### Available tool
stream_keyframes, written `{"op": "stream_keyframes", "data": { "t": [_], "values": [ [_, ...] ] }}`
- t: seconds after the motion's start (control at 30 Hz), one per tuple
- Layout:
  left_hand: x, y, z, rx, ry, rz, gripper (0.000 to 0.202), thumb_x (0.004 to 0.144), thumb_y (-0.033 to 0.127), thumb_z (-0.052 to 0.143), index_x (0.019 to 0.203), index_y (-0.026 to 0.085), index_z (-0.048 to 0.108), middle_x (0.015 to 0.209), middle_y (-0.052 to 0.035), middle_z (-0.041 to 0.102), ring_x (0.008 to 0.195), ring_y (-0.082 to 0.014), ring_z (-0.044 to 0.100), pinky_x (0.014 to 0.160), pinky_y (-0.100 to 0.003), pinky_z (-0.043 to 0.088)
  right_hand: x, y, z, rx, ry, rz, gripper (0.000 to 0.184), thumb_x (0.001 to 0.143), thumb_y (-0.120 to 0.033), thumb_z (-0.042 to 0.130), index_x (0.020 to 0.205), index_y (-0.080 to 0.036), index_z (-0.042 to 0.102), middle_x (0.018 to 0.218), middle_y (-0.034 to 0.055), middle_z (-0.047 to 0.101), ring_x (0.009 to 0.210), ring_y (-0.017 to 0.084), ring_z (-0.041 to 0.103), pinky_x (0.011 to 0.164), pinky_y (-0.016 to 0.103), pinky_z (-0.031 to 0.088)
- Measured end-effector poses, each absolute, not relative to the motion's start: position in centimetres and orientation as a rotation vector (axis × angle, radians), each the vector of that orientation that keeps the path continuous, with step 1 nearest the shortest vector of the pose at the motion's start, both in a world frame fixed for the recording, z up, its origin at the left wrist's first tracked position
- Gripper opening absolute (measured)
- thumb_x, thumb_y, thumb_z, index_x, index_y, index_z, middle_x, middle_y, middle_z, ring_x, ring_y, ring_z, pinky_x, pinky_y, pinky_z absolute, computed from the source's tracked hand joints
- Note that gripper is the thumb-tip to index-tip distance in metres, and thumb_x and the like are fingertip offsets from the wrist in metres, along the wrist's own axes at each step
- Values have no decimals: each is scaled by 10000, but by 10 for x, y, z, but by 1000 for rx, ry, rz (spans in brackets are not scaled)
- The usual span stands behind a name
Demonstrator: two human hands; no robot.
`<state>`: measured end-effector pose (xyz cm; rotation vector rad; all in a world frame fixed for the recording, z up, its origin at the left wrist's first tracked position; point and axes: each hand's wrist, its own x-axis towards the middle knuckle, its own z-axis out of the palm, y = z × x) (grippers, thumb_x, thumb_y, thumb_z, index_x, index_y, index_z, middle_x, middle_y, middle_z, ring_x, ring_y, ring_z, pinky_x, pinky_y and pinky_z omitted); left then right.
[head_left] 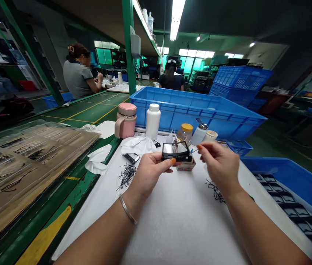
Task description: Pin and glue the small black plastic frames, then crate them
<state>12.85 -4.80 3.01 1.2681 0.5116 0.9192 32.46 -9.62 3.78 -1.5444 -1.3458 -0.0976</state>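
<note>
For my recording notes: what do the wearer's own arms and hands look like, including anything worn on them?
The left hand and right hand are without gloves, and orange polish shows on the thumb nails. A slim, silver-coloured bangle circles the left wrist; nothing shows on the right one. No sleeves appear on either forearm, as far as the picture reaches.

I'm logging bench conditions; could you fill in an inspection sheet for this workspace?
Surface: smooth white tabletop, partly covered.
Job's things: black rectangular frame around a pale, shiny centre.
Clutter: two piles of thin black strands, pink lidded mug, white plastic bottle.
Hands: left hand holds the frame; right hand pinches a slender unidentified item.
Cables: nothing seen running across the tabletop.
Surroundings: large blue plastic crate behind; person in grey at left.
</note>
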Motion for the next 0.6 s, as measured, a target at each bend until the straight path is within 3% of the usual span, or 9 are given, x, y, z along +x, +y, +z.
{"op": "stream_keyframes", "data": {
  "t": [0.33, 0.47, 0.6],
  "values": [
    [132, -52, 29, 1325, 555, 848, 229, 800, 313, 676, 929, 132, 731, 934, -97, 736, 888, -187, 654, 698, -234, 487, 329, -120, 60, -923, -870, -191, 55, 792, -226, 727, 776, -177, 709, 625, 10, 592, 505, 149, 567, 427, 277, 441],
    [136, -56, 27, 1357, 536, 800, 210, 805, 293, 672, 928, 134, 735, 928, -96, 739, 901, -192, 650, 704, -234, 484, 314, -130, 62, -820, -909, -40, 36, 813, -184, 704, 800, -157, 724, 664, 35, 626, 503, 153, 590, 384, 269, 443],
    [138, -60, 28, 1404, 510, 778, 207, 818, 270, 656, 939, 121, 731, 933, -102, 735, 889, -193, 643, 703, -243, 481, 299, -138, 55, -910, -1043, 156, 61, 829, -167, 689, 873, -146, 724, 711, 52, 674, 516, 164, 618, 449, 295, 496]
  ]
}}
